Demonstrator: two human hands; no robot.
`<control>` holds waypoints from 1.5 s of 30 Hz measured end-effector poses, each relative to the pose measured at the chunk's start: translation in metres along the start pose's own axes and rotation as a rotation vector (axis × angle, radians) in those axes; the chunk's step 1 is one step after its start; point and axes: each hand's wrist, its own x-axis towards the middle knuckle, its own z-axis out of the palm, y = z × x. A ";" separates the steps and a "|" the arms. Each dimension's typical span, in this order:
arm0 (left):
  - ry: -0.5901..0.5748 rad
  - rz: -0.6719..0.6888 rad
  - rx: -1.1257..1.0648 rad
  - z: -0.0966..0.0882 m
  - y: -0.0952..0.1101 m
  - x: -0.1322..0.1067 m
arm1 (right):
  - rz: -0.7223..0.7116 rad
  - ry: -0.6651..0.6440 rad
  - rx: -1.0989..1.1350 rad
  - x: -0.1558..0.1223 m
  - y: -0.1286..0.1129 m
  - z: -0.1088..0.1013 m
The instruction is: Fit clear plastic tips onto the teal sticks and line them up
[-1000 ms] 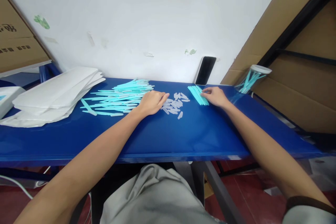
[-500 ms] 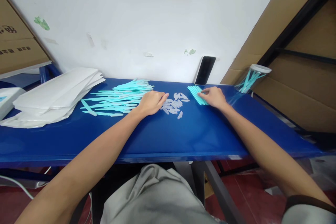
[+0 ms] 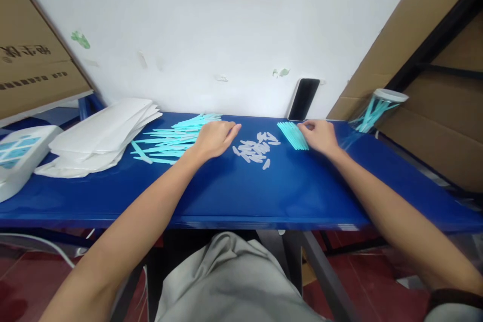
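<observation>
While translucent pieces (image 3: 253, 157) are scattered at 12 o'clock on the counter (image 3: 241, 193), a loose pile of turquoise sticks (image 3: 175, 136) is partly covered at 11 o'clock by the left hand (image 3: 216, 138), fingers curled in. At 1 o'clock, a neat row of sticks (image 3: 292, 136) is touched by the right hand (image 3: 320, 136), fingertips nearly pinched. Whether anything is gripped by either cannot be told. Beyond, a phone (image 3: 304, 99) is propped up.

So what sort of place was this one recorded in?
Probably a workshop or small factory workstation: a blue worktable set against a marked white wall, a pile of matching turquoise sticks on it, and printed cardboard at the left.
</observation>
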 end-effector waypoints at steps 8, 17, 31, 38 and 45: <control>-0.013 -0.237 0.222 -0.090 -0.103 -0.088 | -0.135 0.014 0.136 -0.015 -0.023 -0.002; -0.230 -0.002 0.300 -0.103 -0.135 -0.167 | -0.337 -0.099 0.231 -0.032 -0.040 -0.003; 0.494 0.228 0.412 -0.107 -0.112 -0.129 | -0.472 0.006 0.322 -0.044 -0.044 -0.003; 0.734 0.087 -0.386 -0.057 -0.013 -0.037 | -0.666 0.090 0.329 -0.058 -0.065 -0.006; 0.200 0.016 -0.790 0.020 0.038 -0.007 | -0.807 0.112 0.355 -0.061 -0.070 0.007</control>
